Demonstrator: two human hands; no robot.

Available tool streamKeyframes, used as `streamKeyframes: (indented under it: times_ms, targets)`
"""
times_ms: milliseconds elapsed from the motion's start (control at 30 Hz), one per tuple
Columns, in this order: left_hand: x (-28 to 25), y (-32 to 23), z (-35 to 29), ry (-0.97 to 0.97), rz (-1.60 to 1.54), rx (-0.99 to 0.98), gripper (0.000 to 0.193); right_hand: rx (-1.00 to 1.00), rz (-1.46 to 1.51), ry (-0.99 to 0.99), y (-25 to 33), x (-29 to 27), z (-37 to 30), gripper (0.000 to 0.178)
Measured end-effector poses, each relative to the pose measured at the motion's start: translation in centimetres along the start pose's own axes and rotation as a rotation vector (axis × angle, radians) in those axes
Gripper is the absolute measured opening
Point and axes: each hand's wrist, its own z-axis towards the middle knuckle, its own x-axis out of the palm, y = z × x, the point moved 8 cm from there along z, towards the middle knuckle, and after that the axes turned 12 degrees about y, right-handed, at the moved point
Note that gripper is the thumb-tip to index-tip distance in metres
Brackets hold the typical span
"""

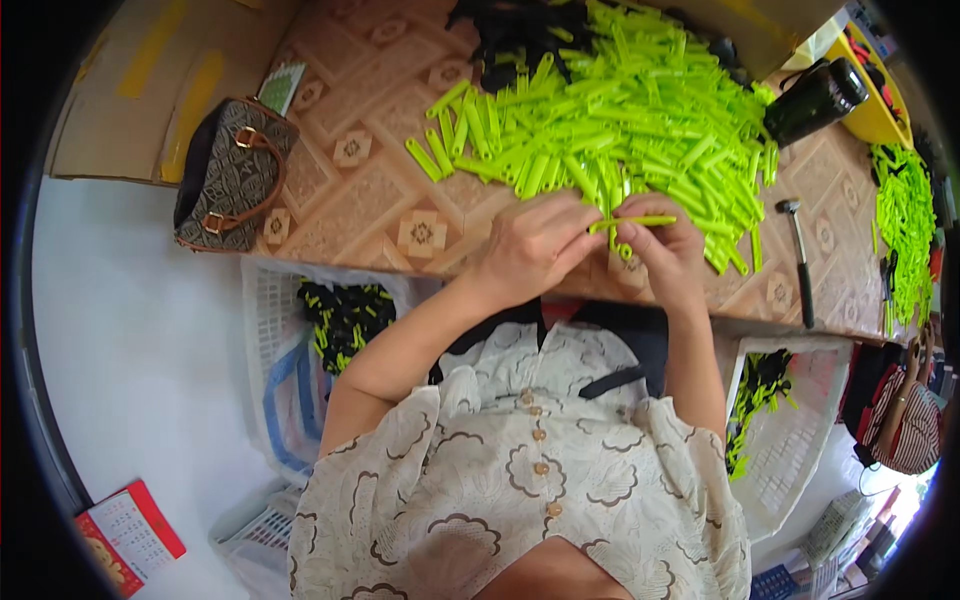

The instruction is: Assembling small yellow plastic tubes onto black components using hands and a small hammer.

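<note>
Over the table's near edge, my two hands meet at a narrow lime-green plastic strip. My right hand pinches it between thumb and fingers. The fingers of my left hand are closed at its left end, where a small dark bit shows that I cannot make out. Just beyond my fingers spreads a large heap of similar lime-green strips, some with a hole at the end. Black pieces lie in a pile at its far left. A short black strip rests on my lap.
A handbag stands at the table's left, before a cardboard box. To the right are a small hammer, a black bottle and a yellow bin. White baskets with black-and-green pieces flank me; another person sits at far right.
</note>
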Motion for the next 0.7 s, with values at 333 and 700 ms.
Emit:
streamKeyframes:
  times_ms: [333,700]
  targets:
    - [-0.3,3.8,-6.4,0.147,0.704,0.009,0.030,0.440,-0.206,0.121,-1.6,-1.2,-8.1,0.016]
    - [0.4,2.9,-6.2,0.077,0.622,-0.003,0.033,0.899,-0.308,0.585,-5.4,3.2,-17.3,0.011]
